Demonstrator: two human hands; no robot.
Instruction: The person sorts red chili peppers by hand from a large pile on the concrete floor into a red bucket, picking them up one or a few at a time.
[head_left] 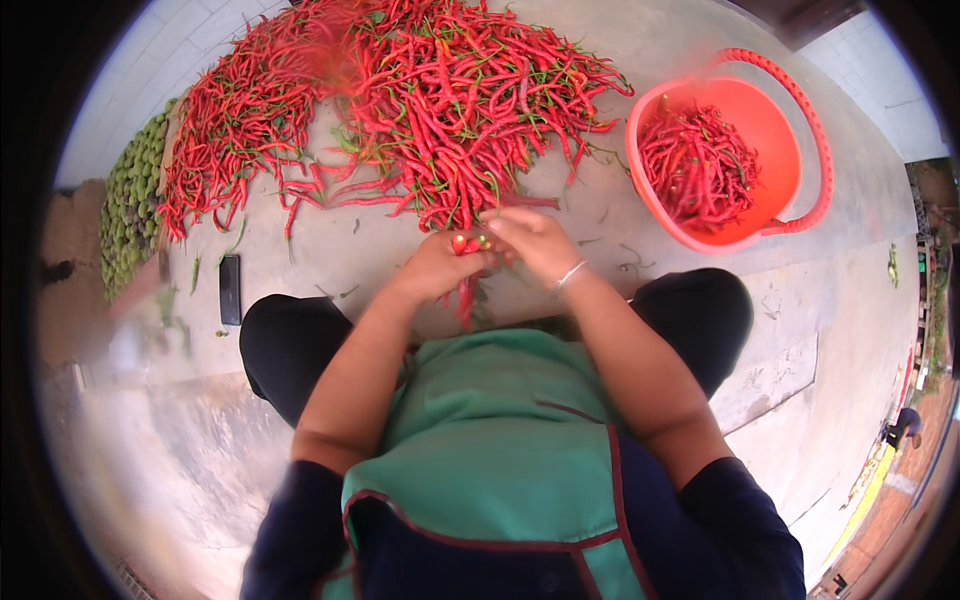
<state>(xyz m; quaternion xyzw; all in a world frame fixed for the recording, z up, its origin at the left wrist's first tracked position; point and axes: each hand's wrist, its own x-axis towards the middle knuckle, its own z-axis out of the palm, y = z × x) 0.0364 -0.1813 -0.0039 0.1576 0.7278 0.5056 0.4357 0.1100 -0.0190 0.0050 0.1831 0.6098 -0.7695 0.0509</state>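
Observation:
Several red chili peppers (465, 300) are gripped in my left hand (438, 268), their pale cut-looking ends beside the thumb and their tips hanging below the fist. Close against it on the right is my right hand (538, 243), wearing a thin bracelet. Its fingers are bent in toward the pepper ends; slightly blurred, they hide whatever they pinch. Just beyond both hands, a large heap of red chili peppers (470, 110) with green stems spreads over the pale concrete floor (590, 215).
To the right stands a red plastic basket (787, 165) with a raised handle, partly filled with red peppers (700, 165). A dark phone (230, 290) lies by my left knee. Green round produce (135, 200) is piled at far left. Stem scraps (635, 260) lie about.

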